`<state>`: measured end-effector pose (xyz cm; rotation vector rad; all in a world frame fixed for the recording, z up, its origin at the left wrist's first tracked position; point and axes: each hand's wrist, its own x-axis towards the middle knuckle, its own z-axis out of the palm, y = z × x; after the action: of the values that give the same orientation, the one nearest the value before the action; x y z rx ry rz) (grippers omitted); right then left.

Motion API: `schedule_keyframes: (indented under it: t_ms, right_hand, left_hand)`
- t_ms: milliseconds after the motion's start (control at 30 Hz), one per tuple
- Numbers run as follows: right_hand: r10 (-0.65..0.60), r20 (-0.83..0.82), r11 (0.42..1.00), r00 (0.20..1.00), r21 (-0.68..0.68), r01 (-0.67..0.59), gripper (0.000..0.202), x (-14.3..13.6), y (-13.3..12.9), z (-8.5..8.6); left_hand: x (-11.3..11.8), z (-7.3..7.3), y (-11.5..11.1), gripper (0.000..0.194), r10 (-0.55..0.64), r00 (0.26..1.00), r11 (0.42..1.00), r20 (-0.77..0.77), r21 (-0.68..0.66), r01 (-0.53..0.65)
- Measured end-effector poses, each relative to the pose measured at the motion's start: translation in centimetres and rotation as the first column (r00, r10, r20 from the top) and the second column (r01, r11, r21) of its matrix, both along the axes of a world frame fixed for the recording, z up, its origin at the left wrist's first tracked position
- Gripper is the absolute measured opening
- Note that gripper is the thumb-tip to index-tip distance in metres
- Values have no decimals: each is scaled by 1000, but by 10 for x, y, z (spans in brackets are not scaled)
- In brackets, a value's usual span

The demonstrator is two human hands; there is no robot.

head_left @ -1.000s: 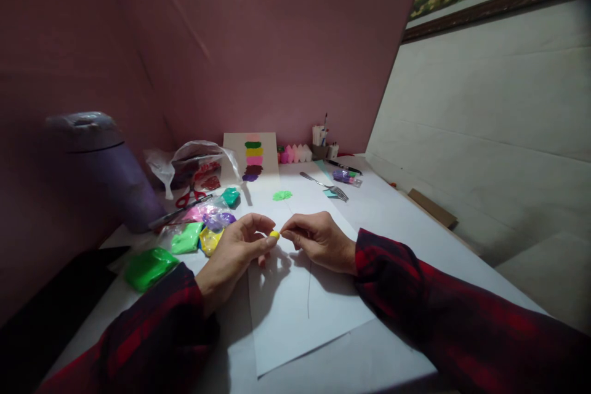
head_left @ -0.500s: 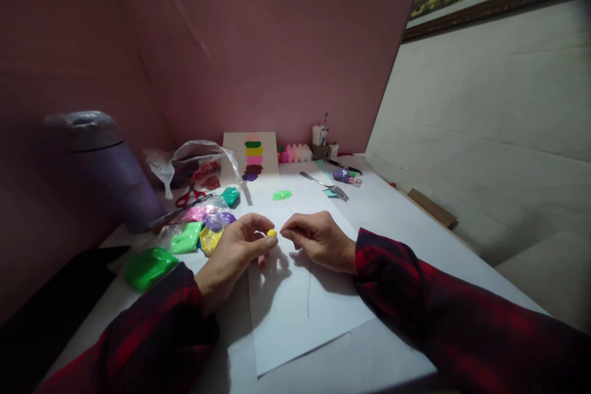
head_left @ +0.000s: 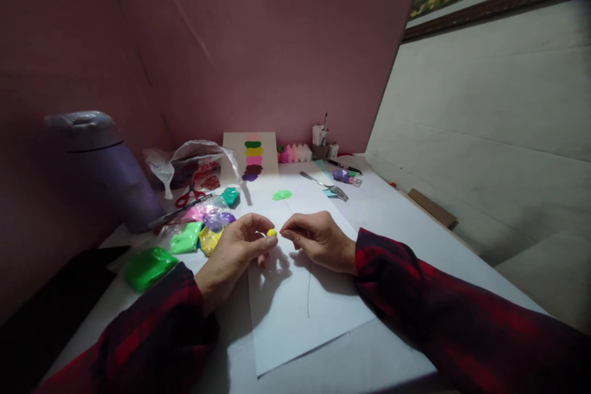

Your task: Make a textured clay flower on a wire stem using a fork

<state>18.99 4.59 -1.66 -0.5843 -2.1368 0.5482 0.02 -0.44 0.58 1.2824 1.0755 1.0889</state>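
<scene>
My left hand (head_left: 237,243) pinches a small ball of yellow clay (head_left: 272,233) between thumb and forefinger, its other fingers curled below. Close by on the right, my right hand (head_left: 318,238) has thumb and forefinger pressed together; whatever lies between them is too small or hidden to name. A thin dark wire (head_left: 308,295) shows below the right hand, over the white paper sheet (head_left: 295,338); its upper part is covered by that hand. Beyond both hands rests a flat light-green clay piece with a frilled edge (head_left: 281,195), with a faint thin line leading from it.
Left of my hands lie bagged clays, including a green packet (head_left: 151,268), with red-handled scissors (head_left: 184,197) and a purple bottle (head_left: 108,172) behind. A fork (head_left: 325,184) and a purple tube (head_left: 346,177) lie to the right. A colour-swatch card (head_left: 231,154) stands at the back.
Both hands stay in the same place. The yellow ball appears very slightly turned or shifted in my left fingertips.
</scene>
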Motion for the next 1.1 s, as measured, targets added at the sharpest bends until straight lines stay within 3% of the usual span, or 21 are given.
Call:
schedule_keyframes:
  t_ms: [833, 1100]
  right_hand:
    - [7, -2, 1000, 1000, -8, -7, 12, 0, -1, -1]
    - [6, -11, 1000, 1000, -1, -6, 10, 0, 0, 1]
  left_hand:
    - [0, -2, 1, 36, -27, 1000, 999, -4, 24, 27]
    - [0, -3, 4, 46, -13, 1000, 1000, 6, -11, 13]
